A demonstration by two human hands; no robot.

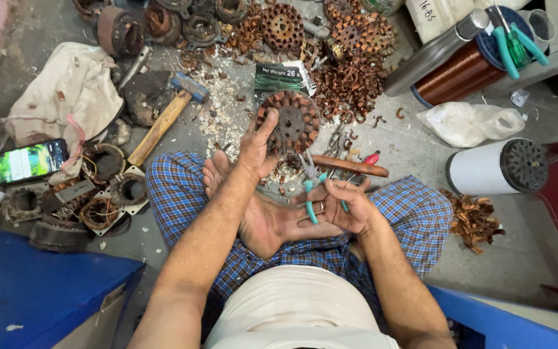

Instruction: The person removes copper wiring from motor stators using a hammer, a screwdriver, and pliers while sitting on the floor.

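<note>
We sit cross-legged on the floor (395, 139) and prop the round motor stator (290, 123) on edge just beyond our feet, so its slots of copper winding face us. Our left hand (258, 147) steadies it, fingers spread against the rim, thumb on its face. Our right hand (347, 205) closes its fingers round teal-handled pliers (309, 191), jaws toward the stator's lower edge. A hammer (166, 116) and copper scraps (347, 84) lie near, within reach.
</note>
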